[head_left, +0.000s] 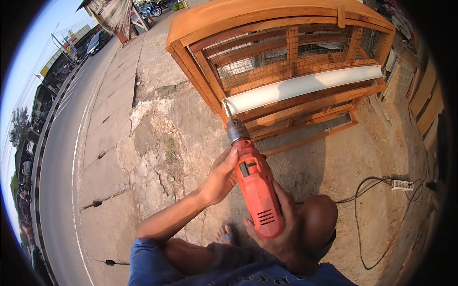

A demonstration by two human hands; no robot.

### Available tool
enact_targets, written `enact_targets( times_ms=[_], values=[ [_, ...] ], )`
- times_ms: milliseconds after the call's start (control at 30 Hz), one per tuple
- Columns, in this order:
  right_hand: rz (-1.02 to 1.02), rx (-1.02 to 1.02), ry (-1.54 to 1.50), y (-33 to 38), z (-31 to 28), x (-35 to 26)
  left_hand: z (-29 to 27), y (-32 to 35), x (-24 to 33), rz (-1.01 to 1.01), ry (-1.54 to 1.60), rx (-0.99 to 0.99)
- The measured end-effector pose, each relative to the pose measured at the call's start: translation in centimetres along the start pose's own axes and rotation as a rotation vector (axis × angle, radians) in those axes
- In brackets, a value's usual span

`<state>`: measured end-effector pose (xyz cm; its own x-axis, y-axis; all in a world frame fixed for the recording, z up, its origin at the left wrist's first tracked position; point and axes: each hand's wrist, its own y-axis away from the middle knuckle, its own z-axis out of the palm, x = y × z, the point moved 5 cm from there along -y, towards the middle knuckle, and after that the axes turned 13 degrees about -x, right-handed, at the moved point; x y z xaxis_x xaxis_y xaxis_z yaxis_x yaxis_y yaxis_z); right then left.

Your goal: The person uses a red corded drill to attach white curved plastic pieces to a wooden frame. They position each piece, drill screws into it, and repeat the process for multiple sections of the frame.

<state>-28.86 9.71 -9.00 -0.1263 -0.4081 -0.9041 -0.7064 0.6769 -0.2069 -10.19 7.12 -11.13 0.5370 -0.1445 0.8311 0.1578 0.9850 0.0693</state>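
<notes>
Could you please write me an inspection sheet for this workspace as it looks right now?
Surface: cracked, patchy concrete ground beside a road.
Job's things: orange electric drill, its bit at the left end of a white strip on a wooden cage with wire mesh.
Clutter: nothing seen.
Grippers: left hand steadies the drill near the chuck; right hand grips the rear body.
Cables: black cord loops over the ground to a white power strip.
Surroundings: road on the left, wooden planks on the right.
</notes>
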Motion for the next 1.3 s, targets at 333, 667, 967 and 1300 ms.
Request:
enact_targets(
  times_ms=[333, 667, 967, 1300],
  values=[
    [0.016, -0.110, -0.287, 1.0, 1.9, 3.8, -0.2, -2.4, -1.8, -0.026, 0.289, 0.176],
    [0.045, -0.164, -0.186, 1.2, 2.2, 4.4, -0.1, -2.5, -1.7, -0.002, 0.306, 0.176],
    [-0.098, -0.015, 0.031, 0.6, 1.5, 2.3, 0.3, -2.5, -1.5, -0.027, 0.370, 0.157],
    [-0.142, 0.049, -0.005, 0.6, 2.0, 2.3, 0.3, -2.2, -1.3, -0.041, 0.286, 0.183]
  ],
)
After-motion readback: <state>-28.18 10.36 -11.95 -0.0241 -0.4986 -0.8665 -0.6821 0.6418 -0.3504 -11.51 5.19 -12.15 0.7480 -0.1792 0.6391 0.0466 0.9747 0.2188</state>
